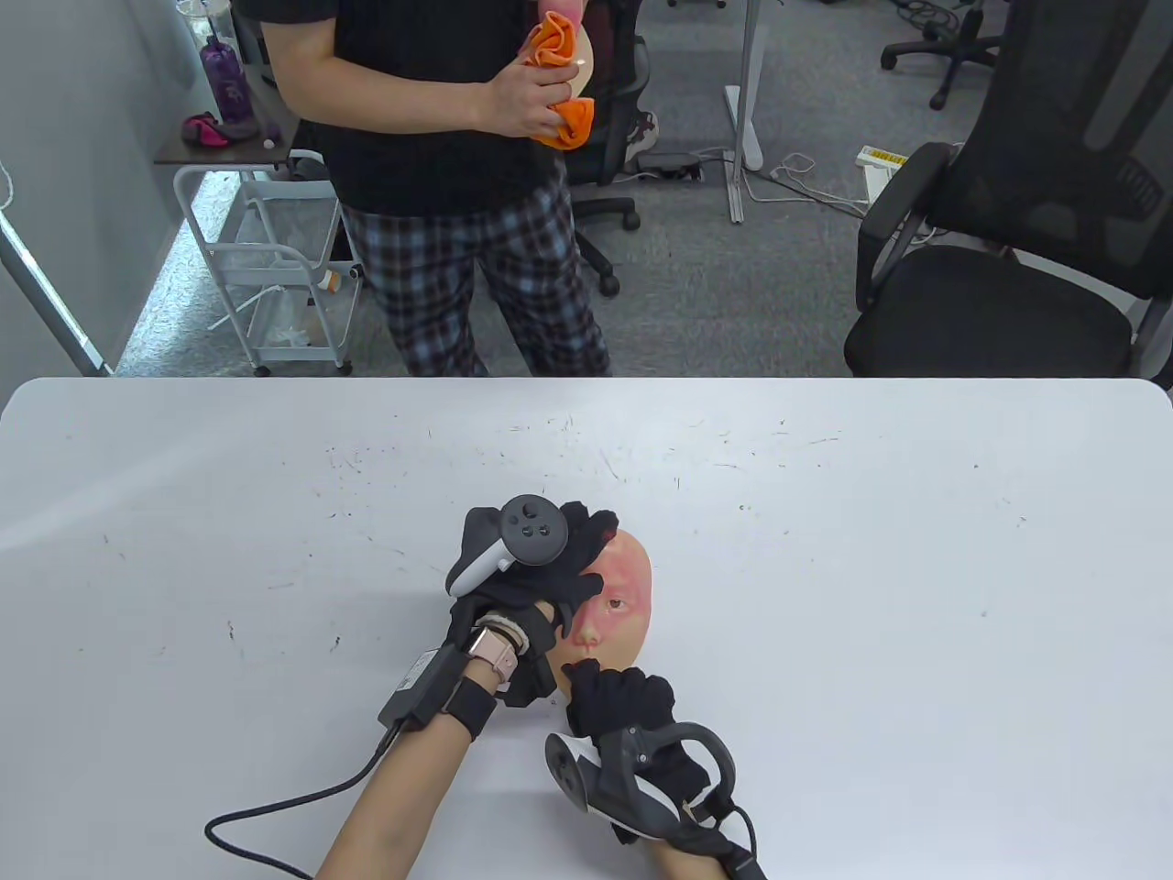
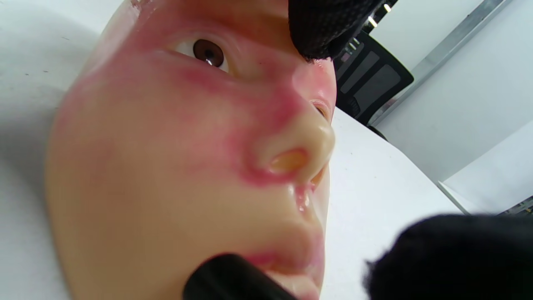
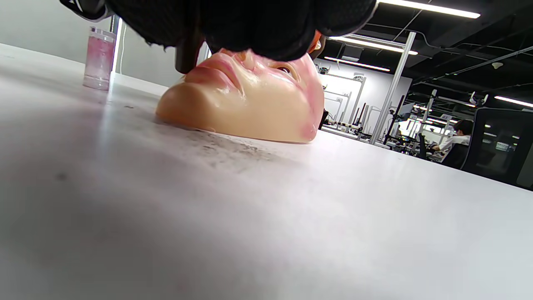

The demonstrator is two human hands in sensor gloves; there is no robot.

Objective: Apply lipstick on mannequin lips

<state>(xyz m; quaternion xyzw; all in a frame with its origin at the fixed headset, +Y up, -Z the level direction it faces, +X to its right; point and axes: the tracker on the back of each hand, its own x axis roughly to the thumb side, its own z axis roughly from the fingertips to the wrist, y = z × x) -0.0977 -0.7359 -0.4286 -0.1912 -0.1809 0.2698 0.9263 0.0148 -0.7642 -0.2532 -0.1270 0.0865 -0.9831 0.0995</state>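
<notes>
The mannequin face (image 1: 623, 605) lies face up on the white table (image 1: 825, 550), with pink smears on the cheeks. My left hand (image 1: 541, 573) rests over its forehead and left side and holds it; one fingertip (image 2: 320, 29) presses on the brow. My right hand (image 1: 619, 701) is at the chin and grips a dark lipstick tube (image 2: 233, 279). The tube's end sits at the lips (image 2: 291, 254). In the right wrist view the tube (image 3: 186, 54) comes down from my fingers (image 3: 258, 29) to the lips (image 3: 216, 68). The lipstick tip is hidden.
A person with an orange cloth (image 1: 559, 82) stands beyond the table's far edge. A black office chair (image 1: 1008, 257) is at the back right, a white cart (image 1: 275, 275) at the back left. A cable (image 1: 275, 816) trails from my left wrist.
</notes>
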